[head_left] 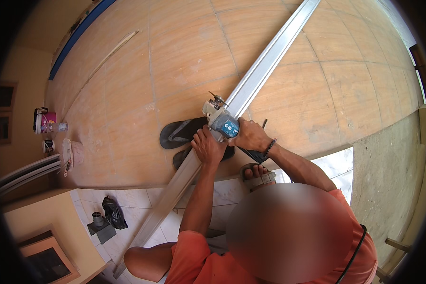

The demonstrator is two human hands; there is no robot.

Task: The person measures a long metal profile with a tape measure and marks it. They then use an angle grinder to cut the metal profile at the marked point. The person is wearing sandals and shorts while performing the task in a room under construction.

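A teal-and-grey angle grinder (225,124) lies across a long silver metal profile (272,54), its disc at the far end. My right hand (252,136), with a dark bracelet at the wrist, is closed round the grinder's body. Beside it, my left hand (208,146) rests on the profile with its fingers bent over the edge, close against the grinder. The profile slants from the lower left to the upper right. A black flip-flop (171,134) lies under it, and a second one shows partly below my left hand.
My sandalled foot (259,176) stands on the white tiles near the step edge. To the left are a pinkish bucket (75,152), a clear bottle (61,127) and stacked profiles (31,174). A black plastic bag (113,213) lies lower left. A thin strip (106,57) lies on the orange tiles.
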